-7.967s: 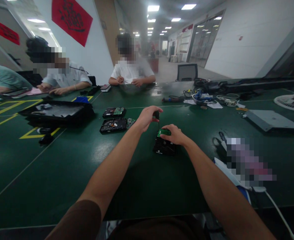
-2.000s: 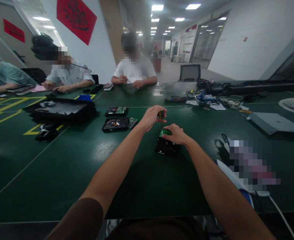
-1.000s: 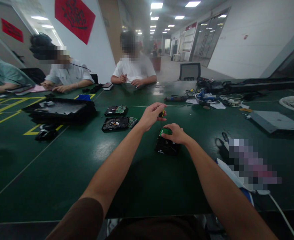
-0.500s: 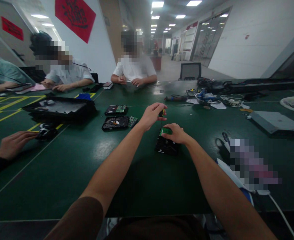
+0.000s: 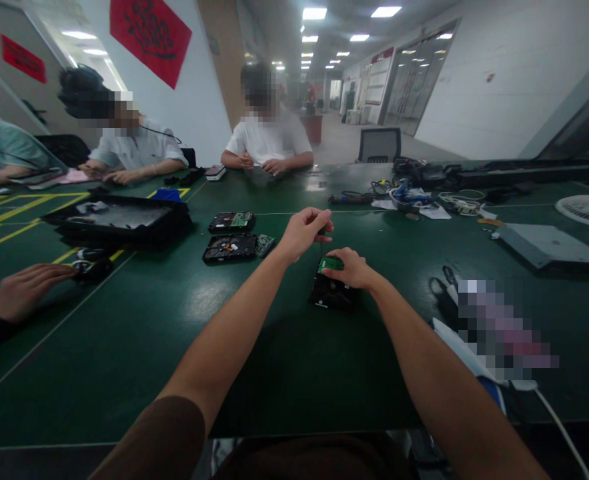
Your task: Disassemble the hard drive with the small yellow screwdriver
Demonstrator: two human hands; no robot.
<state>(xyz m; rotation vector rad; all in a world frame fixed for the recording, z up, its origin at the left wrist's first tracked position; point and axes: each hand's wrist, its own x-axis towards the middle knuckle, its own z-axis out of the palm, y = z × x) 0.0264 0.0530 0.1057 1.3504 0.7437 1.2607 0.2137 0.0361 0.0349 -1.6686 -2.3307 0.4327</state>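
A black hard drive [image 5: 328, 293] with a green circuit board [image 5: 330, 264] on top lies on the green table [image 5: 124, 333] in front of me. My right hand [image 5: 351, 268] rests on it, fingers curled over the board, holding it down. My left hand [image 5: 304, 233] is closed round the handle of a small screwdriver [image 5: 321, 235], held upright with its tip down at the board's far edge.
Two more opened drives [image 5: 230, 247] lie to the left, beside a black tray [image 5: 117, 222]. Another person's hand [image 5: 27, 288] rests at the left near a dark object. Cables and tools [image 5: 409, 195] lie at the back right, a grey panel [image 5: 544, 243] further right. Three people sit at the far side.
My hands stay on the drive and screwdriver, the left shifting slightly on the handle. Another person's hand has come in at the left edge and rests there.
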